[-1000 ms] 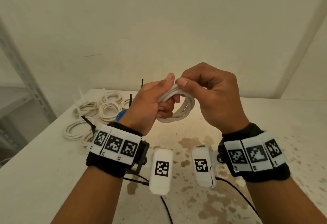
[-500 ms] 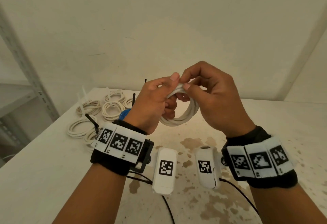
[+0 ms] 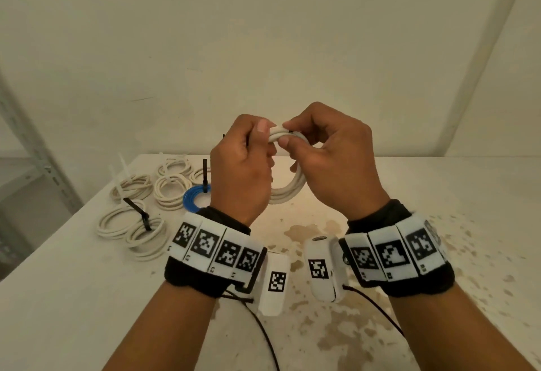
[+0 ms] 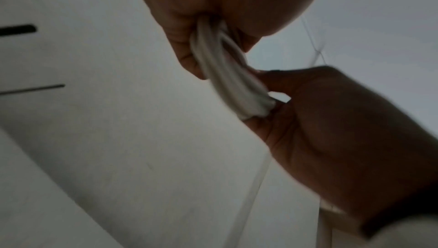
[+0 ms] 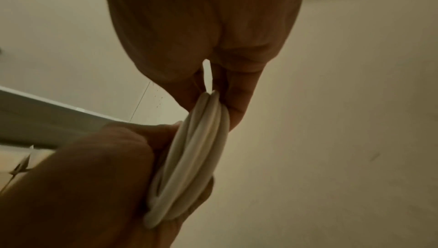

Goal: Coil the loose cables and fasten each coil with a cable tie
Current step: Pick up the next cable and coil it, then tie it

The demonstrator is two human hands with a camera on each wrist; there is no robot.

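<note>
I hold the white coil [image 3: 288,187] up above the table [image 3: 424,195], both hands at its top. My left hand [image 3: 243,171] grips the bundled strands, thumb pressed on them; my right hand [image 3: 330,162] pinches the same bundle just beside it, where a small dark bit shows, perhaps a cable tie, too small to tell. The risk I see: if either pinch loosens, the springy loops fan apart and the coil unwinds, and a tie drawn over uneven strands would fasten only some. The tied coils [image 3: 137,227] lie on the table, left of the held coil.
</note>
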